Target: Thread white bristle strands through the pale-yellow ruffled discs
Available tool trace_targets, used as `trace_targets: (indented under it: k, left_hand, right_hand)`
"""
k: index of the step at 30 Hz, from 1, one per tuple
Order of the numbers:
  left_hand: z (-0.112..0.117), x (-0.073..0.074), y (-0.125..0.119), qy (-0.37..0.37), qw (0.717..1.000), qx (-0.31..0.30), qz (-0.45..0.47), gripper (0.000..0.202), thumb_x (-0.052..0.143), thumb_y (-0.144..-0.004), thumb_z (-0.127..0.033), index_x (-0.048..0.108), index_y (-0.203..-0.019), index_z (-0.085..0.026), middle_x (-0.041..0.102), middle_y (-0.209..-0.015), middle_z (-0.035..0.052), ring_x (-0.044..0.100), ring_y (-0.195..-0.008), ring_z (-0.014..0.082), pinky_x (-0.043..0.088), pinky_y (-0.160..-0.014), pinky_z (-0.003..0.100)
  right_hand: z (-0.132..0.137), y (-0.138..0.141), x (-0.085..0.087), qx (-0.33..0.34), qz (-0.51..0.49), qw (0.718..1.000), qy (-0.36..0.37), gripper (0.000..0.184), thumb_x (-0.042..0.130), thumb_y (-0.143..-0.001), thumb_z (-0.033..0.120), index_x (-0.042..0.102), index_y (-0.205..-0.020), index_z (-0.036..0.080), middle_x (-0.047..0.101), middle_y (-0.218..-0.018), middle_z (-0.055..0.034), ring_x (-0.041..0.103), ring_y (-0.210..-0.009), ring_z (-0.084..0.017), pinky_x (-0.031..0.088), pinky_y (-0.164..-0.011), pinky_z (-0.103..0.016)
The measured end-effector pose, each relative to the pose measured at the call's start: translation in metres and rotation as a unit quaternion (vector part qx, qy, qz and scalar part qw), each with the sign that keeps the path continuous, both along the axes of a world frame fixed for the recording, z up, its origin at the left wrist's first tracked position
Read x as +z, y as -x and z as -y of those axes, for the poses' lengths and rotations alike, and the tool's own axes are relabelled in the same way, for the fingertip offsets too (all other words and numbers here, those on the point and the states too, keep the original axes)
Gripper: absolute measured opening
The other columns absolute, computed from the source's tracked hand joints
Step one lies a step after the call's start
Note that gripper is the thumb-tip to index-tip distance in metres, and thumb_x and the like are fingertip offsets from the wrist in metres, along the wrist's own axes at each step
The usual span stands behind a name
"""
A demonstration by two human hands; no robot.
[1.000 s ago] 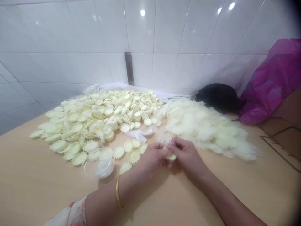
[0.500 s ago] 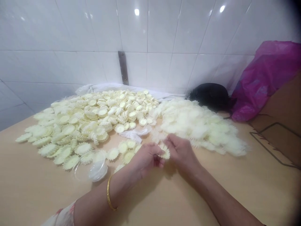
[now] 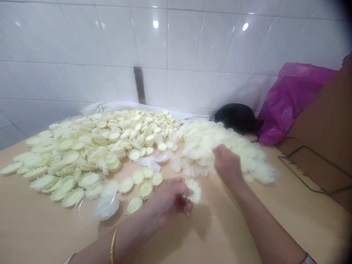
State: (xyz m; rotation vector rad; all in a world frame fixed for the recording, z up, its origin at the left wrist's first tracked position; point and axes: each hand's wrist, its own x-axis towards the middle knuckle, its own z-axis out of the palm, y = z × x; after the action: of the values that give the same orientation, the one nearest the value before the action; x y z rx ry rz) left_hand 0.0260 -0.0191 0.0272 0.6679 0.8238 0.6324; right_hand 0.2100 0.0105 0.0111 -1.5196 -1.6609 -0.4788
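Observation:
My left hand, with a gold bangle at the wrist, pinches a pale yellow toothed plastic disc just above the wooden table. My right hand reaches forward onto the near edge of the fluffy white pile of thin toothed pieces; its fingers are curled down into the pile and hidden. To the left lies a wide heap of stacked yellow toothed discs. A few single discs lie between that heap and my left hand.
A clear plastic cup lies on its side near the front left. White cloth sits between the two piles. A black object, a magenta plastic bag and a brown cardboard box stand at the right, against the white tiled wall.
The hands have parted: my right hand moved forward to the white pile, while my left hand kept the yellow disc and drew slightly nearer. The camera tilted a little.

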Motion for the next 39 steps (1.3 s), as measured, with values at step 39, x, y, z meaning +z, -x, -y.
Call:
trace_targets:
  k: [39]
  left_hand:
    - [-0.013, -0.029, 0.008, -0.17, 0.968, 0.132, -0.13, 0.047, 0.06, -0.063, -0.061, 0.054, -0.067, -0.014, 0.043, -0.053, -0.0039, 0.037, -0.039, 0.0051, 0.03, -0.039, 0.021]
  right_hand:
    - [0.034, 0.044, 0.011, 0.317, -0.277, 0.855, 0.301, 0.02, 0.058, -0.077, 0.037, 0.064, -0.089, 0.022, 0.067, -0.09, -0.0018, 0.06, -0.087, -0.02, 0.043, -0.08, -0.032]
